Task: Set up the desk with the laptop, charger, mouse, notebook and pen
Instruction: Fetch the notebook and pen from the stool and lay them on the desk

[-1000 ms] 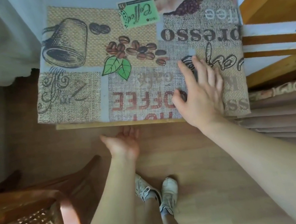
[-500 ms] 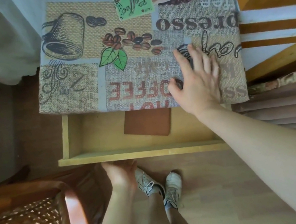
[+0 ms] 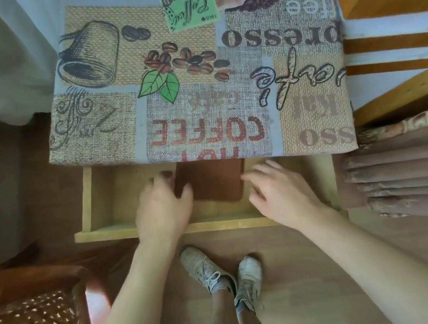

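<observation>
**Reaching into the drawer for the notebook**

I have both hands down in the open pale wooden drawer (image 3: 98,201) that juts out below the table (image 3: 197,87), whose top is covered with a coffee-print burlap-look cloth. The only thing I can make out in the drawer is a flat reddish-brown rectangular notebook (image 3: 213,183), lying flat on the drawer floor with its far edge tucked under the overhang of the table top. The rest of the drawer floor that shows is bare wood.

My left hand (image 3: 163,209) sits against the notebook's left edge, fingers curled loosely and the thumb over the cover; I cannot tell whether it has a real grip. My right hand (image 3: 282,193) is open, fingers spread, just beside the right edge and holding nothing.

I judge the notebook light, fairly stiff and smooth-covered, so I would pinch it at the two long edges and slide it towards me before lifting.
</observation>
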